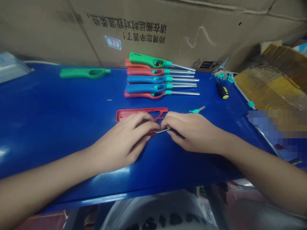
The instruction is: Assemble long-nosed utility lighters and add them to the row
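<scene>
My left hand (131, 137) is closed on a red lighter casing half (153, 132), mostly hidden under my fingers. A thin, pale, wire-like piece (163, 130) runs along that casing's end, and the fingers of my right hand (192, 131) pinch it there. Just behind both hands, another red casing half (129, 113) lies with its hollow inside facing up, partly covered by my left knuckles. A small teal part with a metal tip (195, 111) rests on the table beyond my right hand.
Several stick lighters (146, 88) in green, red, orange and blue are stacked at the back. A green casing (81, 73) lies back left, tiny pins (109, 100) nearer. At right are a screwdriver (222, 91), teal pieces (225, 76) and a taped box (273, 83). Cardboard (72, 35) walls the rear.
</scene>
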Tool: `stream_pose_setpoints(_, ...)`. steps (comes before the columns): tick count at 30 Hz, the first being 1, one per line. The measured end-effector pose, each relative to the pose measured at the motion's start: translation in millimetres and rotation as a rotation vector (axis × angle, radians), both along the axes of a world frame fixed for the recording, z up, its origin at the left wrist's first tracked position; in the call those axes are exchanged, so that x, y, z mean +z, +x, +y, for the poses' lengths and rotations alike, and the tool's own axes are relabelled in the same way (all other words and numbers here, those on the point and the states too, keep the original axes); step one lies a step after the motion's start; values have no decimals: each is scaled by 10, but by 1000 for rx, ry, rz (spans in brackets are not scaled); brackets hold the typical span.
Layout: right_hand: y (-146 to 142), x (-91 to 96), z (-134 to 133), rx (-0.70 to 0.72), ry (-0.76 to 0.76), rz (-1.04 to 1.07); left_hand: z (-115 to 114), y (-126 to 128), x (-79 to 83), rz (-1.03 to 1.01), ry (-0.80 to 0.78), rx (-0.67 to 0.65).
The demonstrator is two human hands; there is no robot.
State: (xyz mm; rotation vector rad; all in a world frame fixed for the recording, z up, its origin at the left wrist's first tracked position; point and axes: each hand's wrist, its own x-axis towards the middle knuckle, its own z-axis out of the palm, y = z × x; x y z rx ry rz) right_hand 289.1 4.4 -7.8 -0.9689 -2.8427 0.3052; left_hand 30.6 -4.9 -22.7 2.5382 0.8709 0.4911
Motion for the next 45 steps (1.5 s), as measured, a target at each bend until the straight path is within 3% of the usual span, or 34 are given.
stream_pose_setpoints(16, 89, 14, 60, 47, 180, 43, 27, -16, 22, 2, -32, -20)
stream_pose_setpoints(24, 63, 87, 10, 18, -95, 80, 61, -31, 45, -13, -32, -50)
stream_pose_setpoints(31, -4, 67, -7, 41, 15, -29, 48, -35, 40, -11, -43, -78)
stream_pose_setpoints(37, 69, 81, 28, 84, 83, 26, 63, -42, 68, -10, -53, -78)
stream_pose_setpoints(45, 44, 157, -15, 75, -60, -20, 77, -52, 53, -18, -32, -89)
